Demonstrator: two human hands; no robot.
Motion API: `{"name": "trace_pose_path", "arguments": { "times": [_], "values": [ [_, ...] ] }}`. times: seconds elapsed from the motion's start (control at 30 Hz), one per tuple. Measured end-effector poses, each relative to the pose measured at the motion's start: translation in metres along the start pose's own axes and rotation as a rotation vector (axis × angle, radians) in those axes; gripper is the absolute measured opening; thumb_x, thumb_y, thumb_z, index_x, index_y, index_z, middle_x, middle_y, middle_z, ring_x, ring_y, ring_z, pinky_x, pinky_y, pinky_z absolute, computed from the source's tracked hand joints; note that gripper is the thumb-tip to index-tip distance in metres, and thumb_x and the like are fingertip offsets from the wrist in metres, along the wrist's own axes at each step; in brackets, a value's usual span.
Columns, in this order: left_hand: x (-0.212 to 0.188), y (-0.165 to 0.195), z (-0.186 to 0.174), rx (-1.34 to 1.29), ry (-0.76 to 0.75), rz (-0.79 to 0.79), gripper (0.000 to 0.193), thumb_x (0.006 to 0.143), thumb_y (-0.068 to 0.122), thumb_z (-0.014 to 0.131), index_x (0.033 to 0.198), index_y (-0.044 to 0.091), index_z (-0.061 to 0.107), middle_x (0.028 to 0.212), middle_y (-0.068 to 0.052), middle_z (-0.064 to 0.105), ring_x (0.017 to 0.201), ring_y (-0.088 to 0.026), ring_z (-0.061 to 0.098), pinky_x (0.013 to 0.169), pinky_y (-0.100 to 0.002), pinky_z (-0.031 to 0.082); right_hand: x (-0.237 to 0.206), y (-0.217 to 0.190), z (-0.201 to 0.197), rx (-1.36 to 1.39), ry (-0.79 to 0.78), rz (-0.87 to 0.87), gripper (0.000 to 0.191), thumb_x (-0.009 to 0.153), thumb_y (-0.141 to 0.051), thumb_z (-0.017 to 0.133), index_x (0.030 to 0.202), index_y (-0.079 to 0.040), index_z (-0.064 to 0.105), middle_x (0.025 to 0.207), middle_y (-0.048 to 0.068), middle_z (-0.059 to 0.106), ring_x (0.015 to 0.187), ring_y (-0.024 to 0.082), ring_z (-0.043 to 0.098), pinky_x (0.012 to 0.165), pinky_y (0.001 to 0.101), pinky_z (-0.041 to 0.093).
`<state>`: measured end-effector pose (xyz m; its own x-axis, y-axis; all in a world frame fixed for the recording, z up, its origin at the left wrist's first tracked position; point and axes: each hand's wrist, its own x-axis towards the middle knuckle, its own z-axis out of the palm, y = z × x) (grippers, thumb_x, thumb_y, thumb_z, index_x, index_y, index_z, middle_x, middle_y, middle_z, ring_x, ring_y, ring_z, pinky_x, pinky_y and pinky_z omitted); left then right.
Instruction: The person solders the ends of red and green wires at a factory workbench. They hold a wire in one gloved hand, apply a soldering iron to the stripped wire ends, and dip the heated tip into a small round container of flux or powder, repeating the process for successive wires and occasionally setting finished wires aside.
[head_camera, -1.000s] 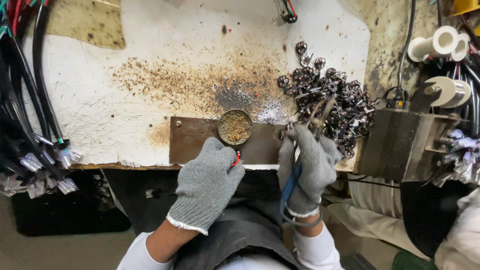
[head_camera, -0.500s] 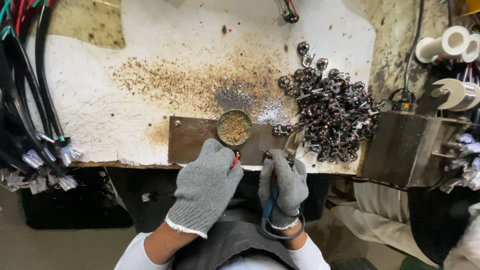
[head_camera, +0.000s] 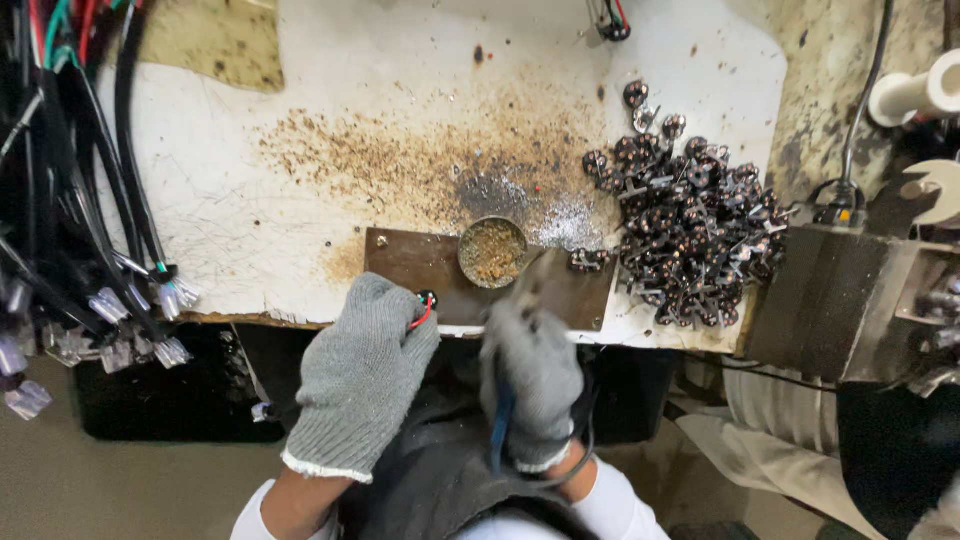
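My left hand (head_camera: 362, 375), in a grey knit glove, is closed around a small part with a red wire (head_camera: 422, 315) and a dark tip that pokes out past my fingers at about one o'clock, right at the near edge of the brown plate (head_camera: 410, 262). My right hand (head_camera: 533, 372), gloved the same, is clenched around a blue-handled tool (head_camera: 502, 432); the handle runs down toward six o'clock along my wrist, and the working end points up toward twelve, though it is blurred and I cannot tell what its tip touches. The two hands sit just beside each other, the wired part lying at about nine o'clock from the tool hand, so my left hand alone has it and the right is the nearer one to everything else. At roughly eleven o'clock from my right hand, on the brown plate, stands a small round tin (head_camera: 492, 251) filled with brownish grit. Further out at two o'clock lies a heap of dark metal parts (head_camera: 690, 235) on the stained white bench top (head_camera: 350, 120), with a few strays reaching back to the plate's right end. Far out at nine o'clock hang black cables with clear connectors (head_camera: 130, 300), and a grey metal box (head_camera: 830, 300) sits at three o'clock.
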<state>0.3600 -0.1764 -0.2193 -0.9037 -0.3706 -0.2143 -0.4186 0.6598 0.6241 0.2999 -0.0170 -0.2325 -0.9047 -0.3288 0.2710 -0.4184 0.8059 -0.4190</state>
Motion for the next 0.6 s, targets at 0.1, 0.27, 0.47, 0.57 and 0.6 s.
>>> {"name": "trace_pose_path", "arguments": {
  "times": [0.1, 0.27, 0.47, 0.57, 0.6],
  "values": [
    [0.001, 0.002, -0.002, -0.037, -0.025, -0.005, 0.017, 0.084, 0.023, 0.075, 0.088, 0.009, 0.066, 0.095, -0.011, 0.063, 0.074, -0.034, 0.067, 0.061, -0.045, 0.052, -0.003, 0.006, -0.002, 0.079, -0.077, -0.046, 0.026, 0.083, -0.003, 0.077, 0.108, -0.010, 0.073, 0.099, 0.015, 0.072, 0.089, 0.032, 0.071, 0.079, 0.0373, 0.057],
    [0.003, 0.002, 0.001, -0.045, -0.033, 0.007, 0.017, 0.086, 0.024, 0.075, 0.087, 0.010, 0.065, 0.096, -0.011, 0.061, 0.073, -0.034, 0.067, 0.060, -0.045, 0.052, -0.020, 0.048, 0.013, 0.014, 0.049, -0.098, 0.034, 0.086, 0.001, 0.074, 0.119, -0.009, 0.072, 0.109, 0.016, 0.073, 0.101, 0.034, 0.073, 0.091, 0.0399, 0.058],
    [-0.005, 0.008, 0.026, -0.080, -0.059, -0.003, 0.018, 0.087, 0.024, 0.074, 0.086, 0.009, 0.064, 0.098, -0.012, 0.060, 0.069, -0.034, 0.067, 0.058, -0.044, 0.052, -0.023, 0.062, 0.000, 0.051, -0.112, -0.415, 0.035, 0.084, -0.001, 0.072, 0.118, -0.008, 0.071, 0.108, 0.018, 0.075, 0.104, 0.041, 0.071, 0.090, 0.0443, 0.057],
    [-0.002, 0.019, 0.026, -0.038, -0.029, 0.038, 0.019, 0.086, 0.023, 0.075, 0.086, 0.008, 0.063, 0.097, -0.014, 0.059, 0.072, -0.035, 0.067, 0.059, -0.044, 0.053, -0.002, 0.052, -0.027, 0.000, -0.139, -0.625, 0.034, 0.082, -0.004, 0.071, 0.116, -0.009, 0.069, 0.107, 0.020, 0.075, 0.104, 0.041, 0.072, 0.089, 0.0445, 0.058],
    [-0.001, 0.022, 0.026, -0.030, -0.024, 0.051, 0.020, 0.085, 0.023, 0.076, 0.086, 0.008, 0.062, 0.096, -0.014, 0.059, 0.073, -0.036, 0.067, 0.059, -0.044, 0.053, 0.006, 0.049, -0.033, 0.103, -0.177, -0.558, 0.034, 0.083, -0.003, 0.073, 0.117, -0.007, 0.070, 0.106, 0.019, 0.075, 0.100, 0.037, 0.073, 0.085, 0.0411, 0.059]
  ]
}}
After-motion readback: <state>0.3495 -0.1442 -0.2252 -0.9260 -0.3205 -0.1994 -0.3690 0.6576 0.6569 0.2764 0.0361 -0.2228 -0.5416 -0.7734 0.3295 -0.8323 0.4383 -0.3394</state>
